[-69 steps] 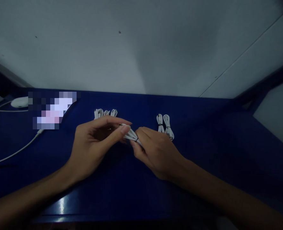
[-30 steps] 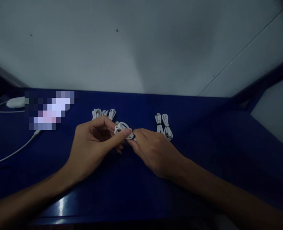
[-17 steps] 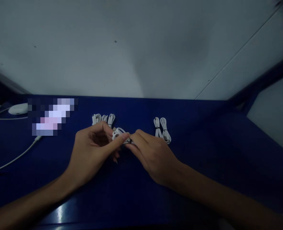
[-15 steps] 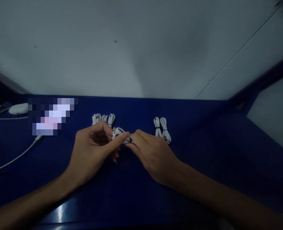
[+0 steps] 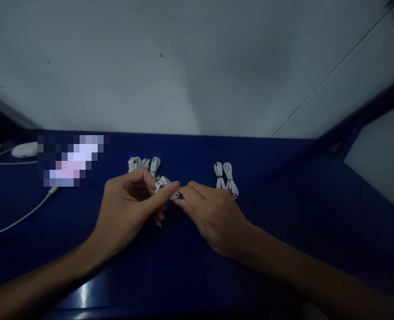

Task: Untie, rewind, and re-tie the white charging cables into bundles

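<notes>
My left hand [image 5: 128,209] and my right hand [image 5: 213,215] meet over the middle of a dark blue table [image 5: 283,213]. Between their fingertips they pinch a small coiled white cable [image 5: 165,184] with a dark tie at its right end. Both hands are closed on it, thumb against forefinger. Behind the left hand lies a row of several coiled white cables [image 5: 144,163]. Two more bundled white cables [image 5: 226,177] lie just behind the right hand.
A white wall rises behind the table. At the far left sit a white mouse-like object [image 5: 24,149] and a long white cord [image 5: 20,218] trailing across the table. A blurred patch [image 5: 72,160] covers something near it. The table's near edge [image 5: 83,293] shines.
The cable between my fingers has gone from a stretched bundle to a small loop and shifted slightly left. The camera tilted a little, and both hands stayed pinched together.
</notes>
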### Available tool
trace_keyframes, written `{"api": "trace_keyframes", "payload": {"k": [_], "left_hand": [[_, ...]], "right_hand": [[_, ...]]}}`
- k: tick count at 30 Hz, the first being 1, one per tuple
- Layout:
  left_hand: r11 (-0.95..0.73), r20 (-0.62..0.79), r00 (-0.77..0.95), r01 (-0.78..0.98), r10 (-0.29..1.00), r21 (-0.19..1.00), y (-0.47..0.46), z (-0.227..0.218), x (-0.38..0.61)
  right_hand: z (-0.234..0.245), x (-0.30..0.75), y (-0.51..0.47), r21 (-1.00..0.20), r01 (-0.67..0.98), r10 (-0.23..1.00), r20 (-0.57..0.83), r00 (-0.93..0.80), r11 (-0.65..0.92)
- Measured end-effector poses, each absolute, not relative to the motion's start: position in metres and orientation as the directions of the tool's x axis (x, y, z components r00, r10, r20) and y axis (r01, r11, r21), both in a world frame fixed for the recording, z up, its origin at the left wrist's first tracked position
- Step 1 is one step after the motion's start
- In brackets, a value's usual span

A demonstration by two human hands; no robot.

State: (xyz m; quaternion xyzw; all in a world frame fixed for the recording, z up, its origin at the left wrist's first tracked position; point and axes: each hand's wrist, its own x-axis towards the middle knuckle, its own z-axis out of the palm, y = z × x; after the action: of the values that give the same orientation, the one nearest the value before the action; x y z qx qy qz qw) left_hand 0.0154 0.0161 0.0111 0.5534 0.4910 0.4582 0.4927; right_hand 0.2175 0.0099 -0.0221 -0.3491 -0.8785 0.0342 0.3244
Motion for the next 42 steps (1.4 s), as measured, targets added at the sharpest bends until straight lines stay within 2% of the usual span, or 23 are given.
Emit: {"api": "trace_keyframes", "payload": {"k": [14,19,22,24,26,29,36,42], "left_hand": [[-0.104,0.094,0.103,0.106,0.99,0.989,0.017,0.012,0.014],[-0.104,0.099,0.081,0.065,0.992,0.992,0.019,0.01,0.013],[-0.07,0.068,0.084,0.015,0.994,0.997,0.021,0.008,0.011],[-0.027,0.032,0.115,-0.05,0.993,0.998,0.022,0.007,0.01],[0.037,-0.015,0.175,-0.124,0.984,0.992,0.024,0.006,0.009],[0.118,-0.068,0.267,-0.175,0.961,0.977,0.026,0.005,0.008],[0.126,-0.066,0.285,-0.198,0.956,0.972,0.026,0.005,0.009],[0.0,0.043,0.244,-0.174,0.969,0.985,0.024,0.006,0.009]], "right_hand": [[-0.019,0.219,0.007,-0.466,0.57,0.735,0.478,-0.48,0.676],[-0.021,0.22,0.007,-0.524,0.556,0.764,0.461,-0.452,0.645],[-0.016,0.219,0.006,-0.606,0.502,0.786,0.436,-0.439,0.617],[-0.012,0.219,0.005,-0.725,0.432,0.832,0.368,-0.415,0.537],[-0.007,0.22,0.005,-0.87,0.315,0.887,0.245,-0.392,0.379],[-0.002,0.221,0.006,-0.973,0.164,0.914,0.084,-0.396,0.16],[-0.002,0.221,0.01,-0.991,-0.064,0.881,-0.072,-0.468,-0.115],[-0.005,0.224,0.013,-0.953,-0.177,0.806,-0.101,-0.584,-0.247]]}}
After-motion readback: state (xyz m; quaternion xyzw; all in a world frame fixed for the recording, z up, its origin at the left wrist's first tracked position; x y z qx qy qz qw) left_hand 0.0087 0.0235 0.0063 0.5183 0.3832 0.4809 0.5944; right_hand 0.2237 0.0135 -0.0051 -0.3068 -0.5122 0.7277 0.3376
